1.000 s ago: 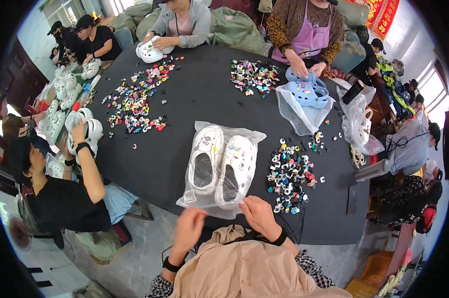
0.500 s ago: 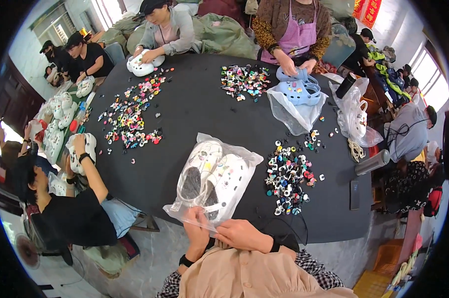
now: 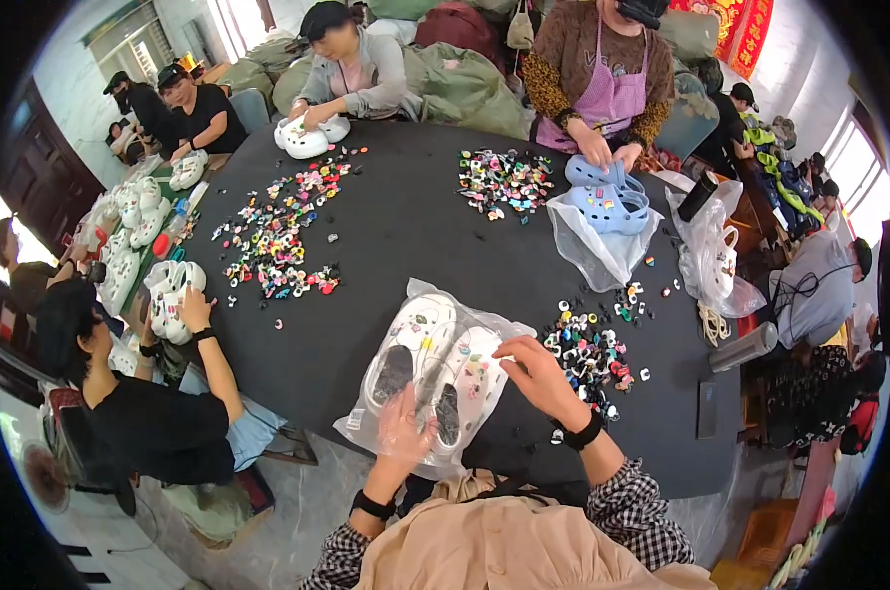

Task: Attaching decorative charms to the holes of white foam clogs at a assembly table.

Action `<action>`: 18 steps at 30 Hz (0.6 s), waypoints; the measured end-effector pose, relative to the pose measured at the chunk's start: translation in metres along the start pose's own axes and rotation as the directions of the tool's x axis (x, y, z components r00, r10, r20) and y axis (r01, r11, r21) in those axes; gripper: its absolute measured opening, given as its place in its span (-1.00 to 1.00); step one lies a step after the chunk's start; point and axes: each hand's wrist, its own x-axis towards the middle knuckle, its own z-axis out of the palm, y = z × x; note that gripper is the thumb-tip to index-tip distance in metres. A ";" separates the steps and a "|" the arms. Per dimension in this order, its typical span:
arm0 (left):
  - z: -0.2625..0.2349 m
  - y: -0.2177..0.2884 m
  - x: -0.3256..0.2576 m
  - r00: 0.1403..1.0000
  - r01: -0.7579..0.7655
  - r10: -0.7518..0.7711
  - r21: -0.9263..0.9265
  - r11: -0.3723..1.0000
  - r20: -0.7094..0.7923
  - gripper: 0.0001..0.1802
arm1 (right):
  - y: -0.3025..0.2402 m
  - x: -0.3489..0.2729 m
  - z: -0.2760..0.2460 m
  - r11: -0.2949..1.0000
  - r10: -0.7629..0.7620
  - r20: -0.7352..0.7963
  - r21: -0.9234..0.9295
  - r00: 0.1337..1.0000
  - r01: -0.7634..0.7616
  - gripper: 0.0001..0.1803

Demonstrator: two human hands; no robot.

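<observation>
1. At the near edge of a round black table (image 3: 415, 226), at six o'clock in the view, lies a clear plastic bag (image 3: 427, 379) holding a pair of white clogs (image 3: 435, 369), side by side with toes pointing toward twelve o'clock.
2. The left hand (image 3: 404, 431) is at the bag's near end, at about seven o'clock of the clogs. It sits under or inside the clear film with fingers loosely spread; whether it pinches the film cannot be told.
3. The right hand (image 3: 538, 379) rests on the bag's three o'clock side, fingers curled down onto the right clog and the film, touching them, not clenched.
4. Both wrists wear dark bands, and checked sleeves come in from the lower edge.
5. Just beside the right hand, at three o'clock of the bag, lies a heap of small colourful shoe charms (image 3: 593, 354).
6. Farther off, at one o'clock, a person in a pink apron (image 3: 607, 88) handles light blue clogs (image 3: 602, 197) on another clear bag.
7. At twelve o'clock sits a second pile of charms (image 3: 504, 182); at ten o'clock a longer spread of charms (image 3: 278, 236).
8. At eleven o'clock another person holds white clogs (image 3: 307, 138).
9. At nine o'clock a person in black (image 3: 140, 423) grips a white clog at the table's rim.
</observation>
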 end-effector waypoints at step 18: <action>0.039 -0.014 0.048 0.987 0.155 -0.158 0.143 0.977 0.010 -0.30 | 0.042 0.004 0.010 1.000 -0.017 -0.003 -0.025 1.000 0.017 -0.79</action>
